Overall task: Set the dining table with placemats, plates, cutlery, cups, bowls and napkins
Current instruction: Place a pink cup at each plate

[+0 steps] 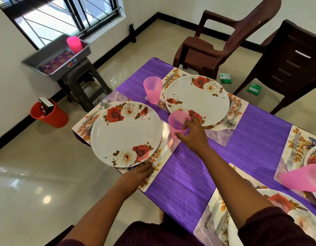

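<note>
Gripped in the right hand [191,132]: a pink cup [178,123], fingers curled round its lower half, thumb across the front. Stood upright with mouth up, tilted a little toward the camera, long axis near vertical. Sat at the inner edge of the near placemat [150,174], between the near plate [126,134] and the far plate [197,100]; base hidden by the fingers, so hard to say whether touching the mat or just above it.

Laid flat on the mat's near corner: the left hand [135,174], fingers straight and holding nothing, fingertips touching or just short of the near plate's rim.

Beside that plate, a knife [164,151] on the right, pointing away from the person — a spoon [102,105] and a fork alongside on the left, handles toward the table edge. Second pink cup [152,89] upright beside the far plate, with more cutlery either side of that plate.

Cut off at the right and lower edges: two more place settings on the purple tablecloth [189,176], and a third pink cup [303,178] stretched by the lens — blurred, hard to read.

Off the table: a brown chair [224,38], a dark cabinet [295,55], a grey tray [55,57] on a stool holding another pink cup and a mat, a red bin [50,114] on the floor.
</note>
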Action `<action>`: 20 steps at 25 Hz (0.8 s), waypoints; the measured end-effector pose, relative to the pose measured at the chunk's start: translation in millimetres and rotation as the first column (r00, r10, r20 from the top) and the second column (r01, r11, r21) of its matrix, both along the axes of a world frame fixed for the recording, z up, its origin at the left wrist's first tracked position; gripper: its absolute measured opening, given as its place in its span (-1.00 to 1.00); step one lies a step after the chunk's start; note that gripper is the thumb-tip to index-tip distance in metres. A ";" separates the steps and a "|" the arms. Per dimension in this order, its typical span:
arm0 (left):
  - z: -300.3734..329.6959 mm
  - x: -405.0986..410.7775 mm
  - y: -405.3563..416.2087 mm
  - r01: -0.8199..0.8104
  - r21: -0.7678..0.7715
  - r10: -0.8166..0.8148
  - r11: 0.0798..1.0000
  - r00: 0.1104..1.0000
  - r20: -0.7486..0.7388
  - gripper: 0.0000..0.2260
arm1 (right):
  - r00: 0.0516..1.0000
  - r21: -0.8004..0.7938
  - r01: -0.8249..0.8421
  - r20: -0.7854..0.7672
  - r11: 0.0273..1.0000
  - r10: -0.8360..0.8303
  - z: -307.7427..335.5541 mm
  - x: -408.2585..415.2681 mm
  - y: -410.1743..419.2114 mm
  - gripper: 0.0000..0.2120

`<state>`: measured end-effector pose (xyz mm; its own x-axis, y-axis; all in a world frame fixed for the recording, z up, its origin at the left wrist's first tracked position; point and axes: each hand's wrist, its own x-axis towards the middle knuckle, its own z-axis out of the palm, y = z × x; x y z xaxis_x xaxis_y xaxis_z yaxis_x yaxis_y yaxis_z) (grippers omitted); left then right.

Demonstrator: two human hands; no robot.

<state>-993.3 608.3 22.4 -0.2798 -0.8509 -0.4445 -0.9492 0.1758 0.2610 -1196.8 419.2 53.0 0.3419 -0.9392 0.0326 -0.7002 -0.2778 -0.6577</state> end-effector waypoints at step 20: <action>22.5 18.8 -34.1 -0.006 -0.594 -0.035 0.804 0.998 -0.058 -0.68 | 0.993 -0.588 0.053 -0.054 0.807 -0.104 59.4 77.4 10.4 -0.52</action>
<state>-974.4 574.2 45.0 -0.3043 -0.9382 0.1651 -0.9304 0.3299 0.1597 -1119.5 429.7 112.3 0.2936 -0.7750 0.5597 -0.7789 -0.5334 -0.3300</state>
